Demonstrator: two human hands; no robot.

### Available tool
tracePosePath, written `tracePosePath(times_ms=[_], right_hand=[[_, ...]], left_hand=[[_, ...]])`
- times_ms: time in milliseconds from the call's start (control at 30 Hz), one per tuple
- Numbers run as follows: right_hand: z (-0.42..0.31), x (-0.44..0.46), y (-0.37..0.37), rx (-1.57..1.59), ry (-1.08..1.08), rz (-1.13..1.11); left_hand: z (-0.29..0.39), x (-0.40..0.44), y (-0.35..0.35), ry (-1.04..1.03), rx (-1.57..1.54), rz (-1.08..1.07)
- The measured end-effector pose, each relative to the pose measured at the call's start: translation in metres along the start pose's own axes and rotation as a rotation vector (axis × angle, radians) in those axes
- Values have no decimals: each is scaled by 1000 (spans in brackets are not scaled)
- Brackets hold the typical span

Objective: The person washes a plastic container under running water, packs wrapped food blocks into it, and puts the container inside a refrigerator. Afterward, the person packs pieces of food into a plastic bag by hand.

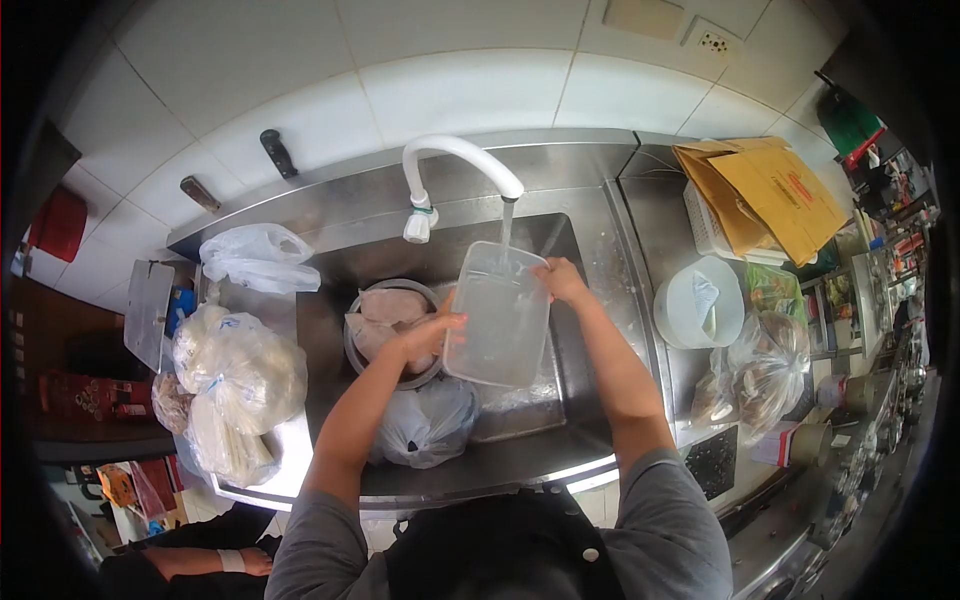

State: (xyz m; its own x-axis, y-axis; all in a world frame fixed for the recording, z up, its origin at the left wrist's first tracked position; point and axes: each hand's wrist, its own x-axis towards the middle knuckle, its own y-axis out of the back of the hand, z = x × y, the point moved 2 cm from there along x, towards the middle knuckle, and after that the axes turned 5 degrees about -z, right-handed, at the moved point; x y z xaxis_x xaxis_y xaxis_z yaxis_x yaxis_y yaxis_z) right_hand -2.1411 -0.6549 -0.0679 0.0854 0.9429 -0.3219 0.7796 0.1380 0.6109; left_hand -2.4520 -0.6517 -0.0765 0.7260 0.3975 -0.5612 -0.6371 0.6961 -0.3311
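Observation:
Over the steel sink [520, 420] I hold a clear plastic container [498, 325], tilted under the white faucet [455, 150]. Water runs from the spout into its far end. My left hand [432, 335] grips the container's left side, and my right hand [563, 280] is closed around its upper right edge. Just left of the container, a round metal bowl [352, 350] with pale pieces of meat [388, 308] sits in the sink, partly hidden by my left hand. Nearer to me in the sink lies a tied plastic bag [428, 425]; its contents are unclear.
Several filled plastic bags [250, 370] crowd the left counter. To the right stand a white tub [690, 315], more bags [770, 365] and a basket [708, 220] with brown cardboard [775, 205]. Knives [278, 153] stick up behind the sink. Another person's arm [205, 562] shows at lower left.

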Motion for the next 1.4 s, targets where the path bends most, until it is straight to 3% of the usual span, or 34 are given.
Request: tracePosePath(times_ms=[33,100,133,200,233,300,433,500,567,600,633,667,700,767,833,967,1033,1100,1133,1200,1333,1400], right_hand=[[-4,5,-5,-1,6,-3],[-18,8,-11,-273,-89,274],[-27,11,-14,-272,-85,272],[-63,9,-8,-248,347,587],[-76,11,-7,-248,348,580],[-95,24,-9,532,254,37],[-130,20,3,759,153,-182],[-135,18,13,550,118,-183],[-136,13,19,478,79,-130],[-134,11,22,405,41,-76],[-127,5,21,405,38,-76],[-114,-5,20,-57,202,214],[-101,-19,16,-528,358,498],[-66,-49,-4,-757,255,504],[-32,-59,-11,26,-221,-290],[13,-107,-7,80,-238,-110],[20,-113,-5,116,-291,-40],[-12,-103,7,-78,-227,93],[-21,-92,3,-131,-203,147],[-49,-83,-14,-179,-169,202],[-69,-99,-39,-229,-52,213],[-44,-112,-51,-219,-29,187]], left_hand=[[-1,-5,-5,86,-16,30],[-23,7,4,47,-77,71],[-28,9,7,59,-142,157],[-25,6,-2,73,-217,244],[-18,2,-11,40,-219,267],[-12,0,-15,5,-218,288],[-8,5,-20,-117,-26,306],[-8,3,-20,-119,18,328],[-13,4,-19,14,-226,310],[-15,5,-18,15,-227,308],[-16,6,-19,-50,-409,172],[-15,8,-21,-116,-588,31],[-14,7,-22,-116,-586,25],[-11,3,-29,-181,-838,-132],[-37,19,-26,-113,-744,-129],[-24,19,-65,47,-439,-40],[-36,44,-56,99,-440,-44],[-40,64,-33,-12,-178,185],[-28,58,-28,-15,-174,183],[-4,35,-14,15,193,235],[-45,15,-3,11,-16,313],[-63,12,-20,-193,-97,409]])
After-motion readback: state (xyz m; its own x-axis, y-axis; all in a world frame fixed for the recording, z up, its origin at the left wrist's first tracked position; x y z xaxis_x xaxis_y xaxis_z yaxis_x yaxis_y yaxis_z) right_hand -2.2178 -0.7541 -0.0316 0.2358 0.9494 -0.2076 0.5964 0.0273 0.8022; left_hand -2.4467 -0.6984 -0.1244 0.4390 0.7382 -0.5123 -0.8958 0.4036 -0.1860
